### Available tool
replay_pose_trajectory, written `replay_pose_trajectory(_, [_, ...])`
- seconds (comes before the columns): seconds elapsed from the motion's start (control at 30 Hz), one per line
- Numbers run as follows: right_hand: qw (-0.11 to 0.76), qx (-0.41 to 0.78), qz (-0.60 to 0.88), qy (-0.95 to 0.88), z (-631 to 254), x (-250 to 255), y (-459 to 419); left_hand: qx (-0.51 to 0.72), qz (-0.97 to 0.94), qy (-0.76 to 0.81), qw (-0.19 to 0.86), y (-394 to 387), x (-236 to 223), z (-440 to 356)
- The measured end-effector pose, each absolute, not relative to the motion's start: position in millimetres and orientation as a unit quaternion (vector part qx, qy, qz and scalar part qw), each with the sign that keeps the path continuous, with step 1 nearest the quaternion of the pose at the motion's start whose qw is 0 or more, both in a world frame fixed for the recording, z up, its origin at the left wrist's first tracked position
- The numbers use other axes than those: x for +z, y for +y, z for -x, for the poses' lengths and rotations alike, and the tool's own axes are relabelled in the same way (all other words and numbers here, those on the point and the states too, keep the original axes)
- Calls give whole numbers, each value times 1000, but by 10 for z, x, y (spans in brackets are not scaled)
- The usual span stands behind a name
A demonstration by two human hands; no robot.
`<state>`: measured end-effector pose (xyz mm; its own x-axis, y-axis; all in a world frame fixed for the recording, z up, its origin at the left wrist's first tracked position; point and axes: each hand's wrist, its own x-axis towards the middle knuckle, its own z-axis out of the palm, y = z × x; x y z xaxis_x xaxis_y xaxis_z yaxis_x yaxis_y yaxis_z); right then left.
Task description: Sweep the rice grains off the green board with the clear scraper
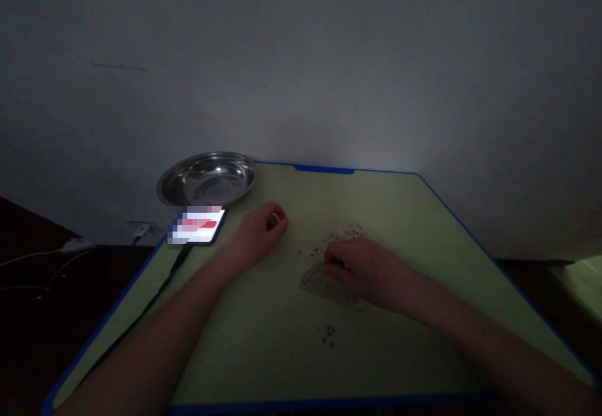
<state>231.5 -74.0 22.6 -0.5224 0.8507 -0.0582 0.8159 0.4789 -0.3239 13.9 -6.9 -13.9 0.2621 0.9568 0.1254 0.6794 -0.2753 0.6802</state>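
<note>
Seen in the head view, my left hand [263, 224] rests on the table beside a phone, its fingers curled in and its thumb closing a loose loop with nothing visible inside. My right hand [362, 265] is closed in a pinch, fingertips at the near edge of a scattered pile of small pale and dark grains [348, 232]. What the fingertips hold, if anything, is hidden. Under and beside that hand lies a clear half-round piece [327, 284] resembling a protractor, partly covered. Several dark grains [328, 336] lie apart, nearer the table's front edge.
A shiny metal basin [209, 181] stands at the back left of the pale green, blue-edged table [263, 353]. In front of it lies a lit phone [202, 228] with a dark cable [160, 293] running toward me. A grey wall [301, 71] rises behind the table.
</note>
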Motion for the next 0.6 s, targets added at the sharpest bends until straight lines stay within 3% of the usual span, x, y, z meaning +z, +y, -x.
replay_pose_trajectory(0.6, [83,142,507,-846,-2485,161,-492,261,-751,547,261,-43,-172,-112])
